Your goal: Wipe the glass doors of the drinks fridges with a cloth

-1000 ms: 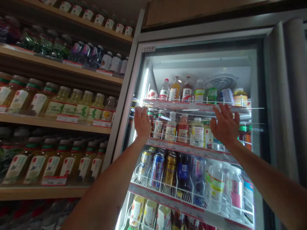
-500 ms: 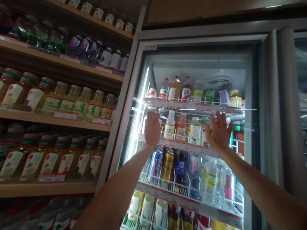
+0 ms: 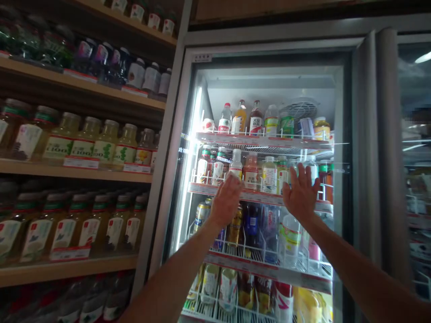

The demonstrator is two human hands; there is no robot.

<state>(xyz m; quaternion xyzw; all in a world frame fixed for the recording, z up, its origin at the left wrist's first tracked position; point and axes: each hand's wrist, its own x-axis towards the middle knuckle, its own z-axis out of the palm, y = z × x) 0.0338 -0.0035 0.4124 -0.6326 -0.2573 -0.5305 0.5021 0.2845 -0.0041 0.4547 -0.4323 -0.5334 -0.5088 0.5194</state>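
My left hand is raised before the glass door of a lit drinks cooler, fingers stretched upward and held close together. A pale patch shows at its fingertips; I cannot tell whether it is a thin thing under them or a label behind. To the right, my right hand is spread flat with its fingers apart and holds nothing. Both palms face the glass and appear to be on or close to it. Behind the glass, bottles such as a pink juice bottle and a white-labelled bottle stand on wire shelves.
On the left, wooden shelves carry rows of juice bottles. A vertical grey post runs along the cooler's right side, with another glass-fronted cooler beyond it. Gold cans stand on a lower rack.
My left hand has moved right and down across the door, from the left bottles towards the middle. My right hand stays spread in about the same place. The view has shifted slightly right.
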